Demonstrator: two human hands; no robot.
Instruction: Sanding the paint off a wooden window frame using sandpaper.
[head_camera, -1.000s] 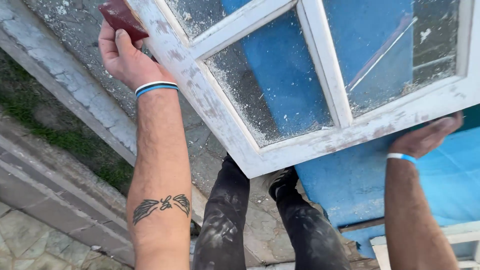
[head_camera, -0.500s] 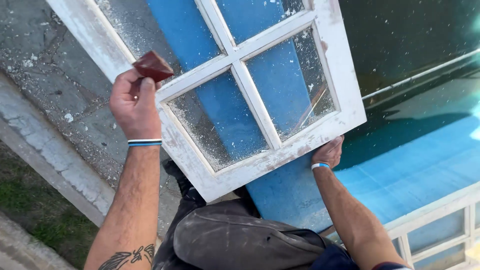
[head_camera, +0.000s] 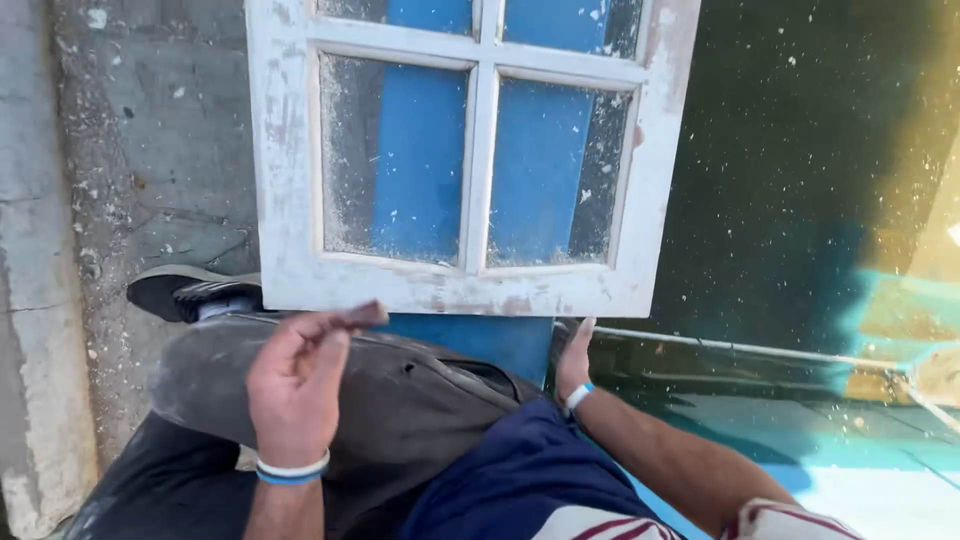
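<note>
A white window frame (head_camera: 470, 160) with four dusty panes stands over a blue board. The left hand (head_camera: 295, 385) pinches a small dark-red sanding piece (head_camera: 362, 316) just below the frame's bottom rail. The right hand (head_camera: 574, 362) presses flat beneath the frame's lower right corner, beside a raised knee.

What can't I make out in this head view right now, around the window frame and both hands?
- Window frame: its top is cut off by the picture's upper edge.
- Reddish-brown piece in the left hand: motion-blurred, its kind unclear.
- Right hand: fingertips hidden behind the frame's lower edge, grip unclear.
- Shoe: partly behind the frame and knee.
</note>
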